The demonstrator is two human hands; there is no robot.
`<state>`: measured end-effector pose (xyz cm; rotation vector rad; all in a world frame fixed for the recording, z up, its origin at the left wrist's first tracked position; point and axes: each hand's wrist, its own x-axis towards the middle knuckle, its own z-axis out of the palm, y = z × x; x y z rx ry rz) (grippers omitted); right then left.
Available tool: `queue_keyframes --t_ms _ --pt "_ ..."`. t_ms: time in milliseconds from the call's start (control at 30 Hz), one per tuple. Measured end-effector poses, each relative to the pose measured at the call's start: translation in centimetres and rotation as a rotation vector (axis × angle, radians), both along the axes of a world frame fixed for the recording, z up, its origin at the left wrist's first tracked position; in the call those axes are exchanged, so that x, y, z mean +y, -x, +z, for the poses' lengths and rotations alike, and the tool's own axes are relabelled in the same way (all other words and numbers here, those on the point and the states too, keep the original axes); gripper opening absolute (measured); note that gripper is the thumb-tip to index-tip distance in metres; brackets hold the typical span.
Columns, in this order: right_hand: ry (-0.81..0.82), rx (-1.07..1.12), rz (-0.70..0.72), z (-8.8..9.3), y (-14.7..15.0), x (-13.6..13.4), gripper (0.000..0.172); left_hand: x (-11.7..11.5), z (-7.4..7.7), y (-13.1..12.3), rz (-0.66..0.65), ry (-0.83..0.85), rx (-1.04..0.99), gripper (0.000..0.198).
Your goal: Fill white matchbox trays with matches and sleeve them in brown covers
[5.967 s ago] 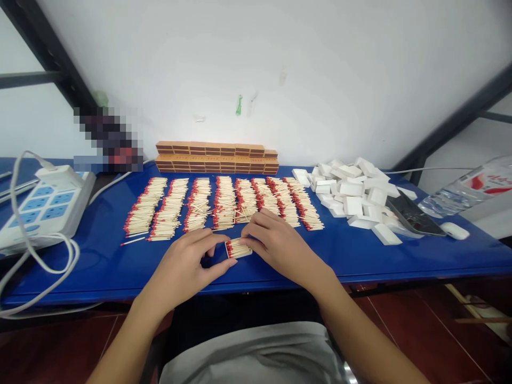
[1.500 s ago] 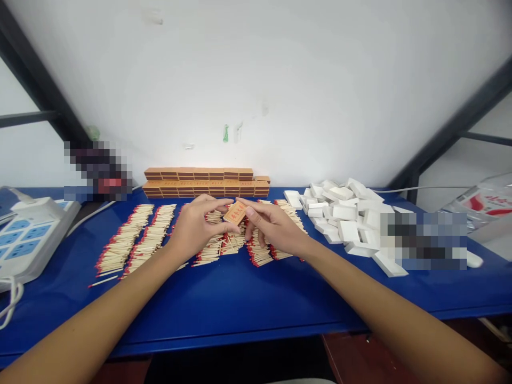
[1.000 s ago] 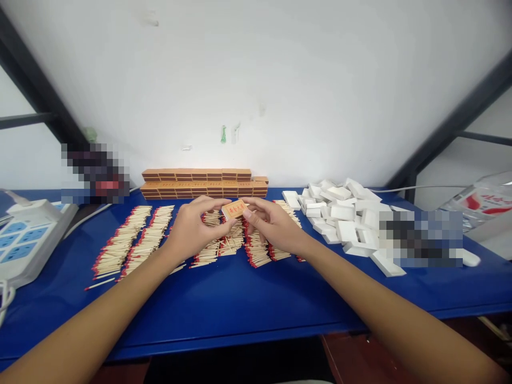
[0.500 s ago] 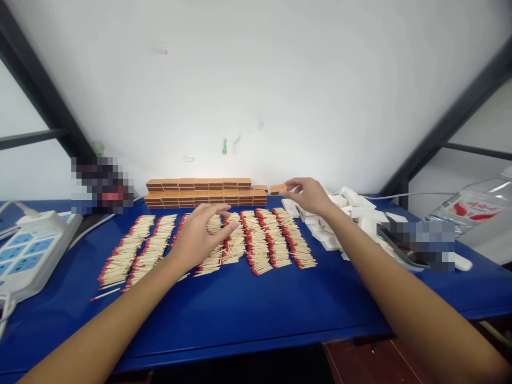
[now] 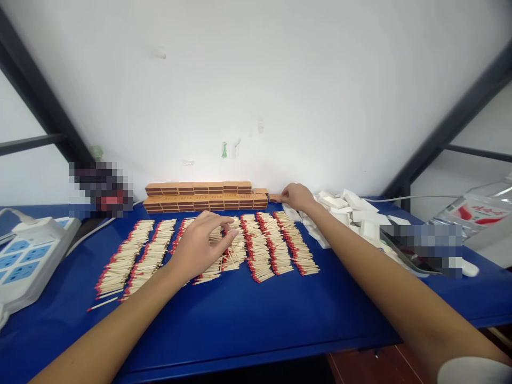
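Observation:
My right hand (image 5: 296,196) reaches to the back of the blue table (image 5: 240,314) and pinches an orange matchbox (image 5: 275,198), set down at the right end of the two-layer stack of orange matchboxes (image 5: 204,195) along the wall. My left hand (image 5: 200,242) hovers with loosely curled, parted fingers over the middle rows of red-tipped matches (image 5: 208,245), holding nothing. Several neat rows of matches lie side by side between both arms.
A heap of white inner trays (image 5: 348,213) lies at the right, with a blurred dark object (image 5: 420,242) and a plastic bag (image 5: 476,205) beyond. A white power strip (image 5: 28,253) sits at the left. One stray match (image 5: 102,304) lies near the front left.
Both hands held the closed matchbox over the matches; my right hand has since carried it back to the right end of the stack. My left hand stayed over the match rows.

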<state>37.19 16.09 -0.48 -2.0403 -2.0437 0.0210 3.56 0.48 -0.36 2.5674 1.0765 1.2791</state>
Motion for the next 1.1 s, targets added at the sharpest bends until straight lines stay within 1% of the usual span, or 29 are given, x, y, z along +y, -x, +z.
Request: queue_keyframes --t_ms 233,500,567,667,733,867,967,1100 --pt "-0.015 -0.043 0.022 -0.4 1.3 0.4 0.028 -0.3 0.3 -0.1 -0.016 -0.009 -0.008 0.016" --pt "-0.057 0.041 0.039 -0.1 1.8 -0.1 0.022 -0.2 0.3 -0.1 -0.021 -0.011 0.027 0.014" --pt "-0.083 0.089 0.018 0.2 2.2 -0.2 0.021 -0.2 0.3 0.0 -0.023 -0.014 0.021 0.013" --pt "-0.087 0.186 -0.039 0.5 3.2 0.0 0.039 -0.1 0.2 0.1 -0.023 -0.012 0.02 0.011" --pt "-0.066 0.257 -0.077 0.5 3.8 0.4 0.045 0.0 0.1 0.1 -0.022 -0.013 0.025 0.01" --pt "-0.033 0.406 -0.128 0.2 4.6 1.2 0.037 0.0 0.1 0.2 -0.018 -0.025 0.025 0.009" --pt "-0.027 0.524 -0.148 0.3 4.9 1.2 0.033 0.1 0.1 0.2 -0.02 -0.027 0.029 0.01" --pt "-0.086 0.667 -0.155 1.6 4.5 -0.3 0.031 0.0 0.2 0.2 -0.012 -0.015 0.02 0.012"
